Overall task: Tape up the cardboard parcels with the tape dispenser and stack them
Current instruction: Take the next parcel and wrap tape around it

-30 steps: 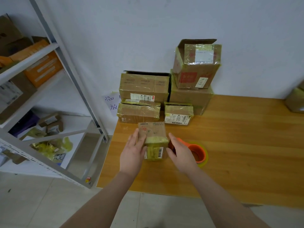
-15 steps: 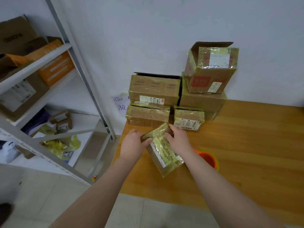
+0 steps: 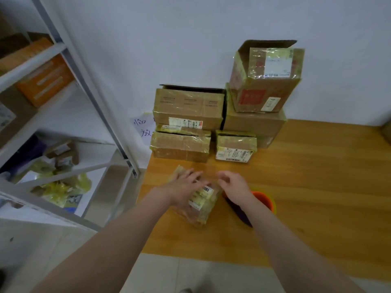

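Half a second ago we had the small taped parcel [image 3: 201, 199] lifted and tipped between both hands; a second ago it stood on end. Now it lies flat on the desk [image 3: 317, 187] at the lower centre of the frame, turned diagonally, with its barcode label facing up.

Our left hand [image 3: 186, 187] rests on top of it with the fingers spread and straight, so that grip is apart and only pressing down. Our right hand [image 3: 234, 187] sits at the parcel's upper right edge with the fingers loosely curled. The frame is blurred there, and we cannot tell whether that grip pinches the edge or merely hovers beside it.

The orange tape dispenser [image 3: 263, 200] lies on the desk just right of the parcel, partly under our right wrist, and neither hand holds it.

We judge that the parcel has been turned to bring a fresh face up, either to check the tape or to add another strip. It has not yet joined the stacked parcels [image 3: 190, 106] against the wall in the upper centre of the frame, so stacking is still ahead.
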